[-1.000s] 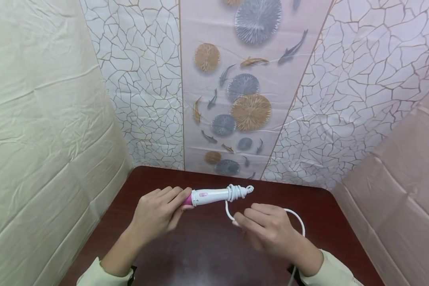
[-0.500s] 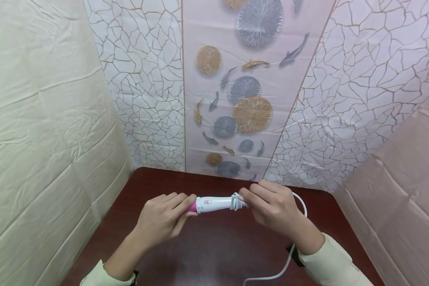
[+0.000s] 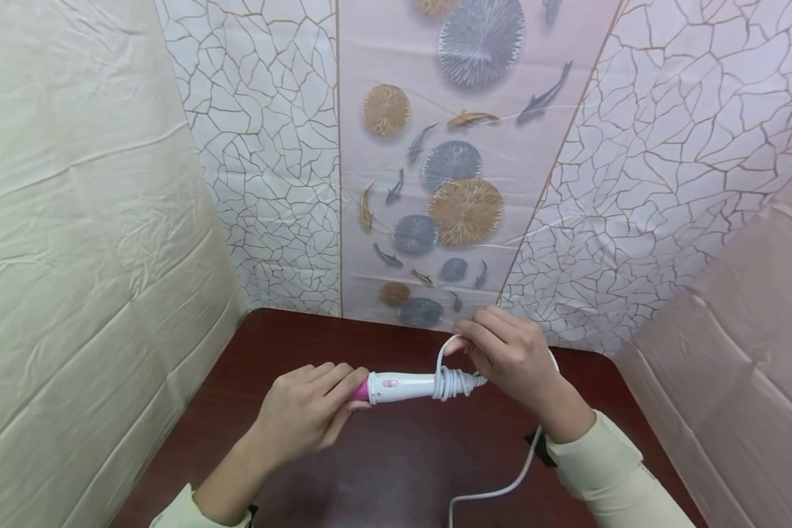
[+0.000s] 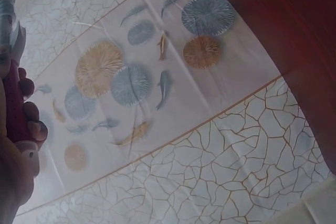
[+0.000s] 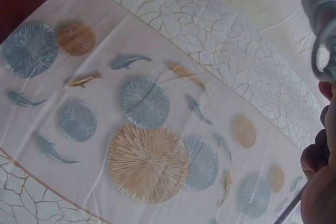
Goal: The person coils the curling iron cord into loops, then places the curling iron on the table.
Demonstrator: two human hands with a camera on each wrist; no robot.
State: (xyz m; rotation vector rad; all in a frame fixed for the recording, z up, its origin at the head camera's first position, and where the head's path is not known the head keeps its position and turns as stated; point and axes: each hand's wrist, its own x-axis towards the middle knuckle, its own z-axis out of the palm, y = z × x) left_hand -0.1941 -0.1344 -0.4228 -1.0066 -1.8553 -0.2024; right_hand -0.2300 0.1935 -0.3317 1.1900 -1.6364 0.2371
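Observation:
A white and pink hair styling iron [image 3: 402, 386] is held level above the table in the head view. My left hand [image 3: 303, 414] grips its pink end, and the fingers curl round that end in the left wrist view. A white power cord [image 3: 450, 386] is wound in several turns round the far end of the white handle. Beside the coil, my right hand [image 3: 516, 359] pinches the cord where it rises from the turns. A small pink switch [image 3: 389, 383] shows on the handle. In the right wrist view, the coiled cord [image 5: 319, 3] is at the top right edge.
The dark red-brown table [image 3: 369, 469] lies under both hands. Loose cord [image 3: 501, 491] hangs from my right hand toward the table's near side. Patterned cloth [image 3: 270, 183] stands behind the table, with plain cream cloth [image 3: 92, 257] at the left and more cloth [image 3: 732, 330] at the right.
My right hand has moved up and away from me with the cord, passing the handle's coiled end. The iron has shifted slightly right and nearer. My left hand keeps its grip.

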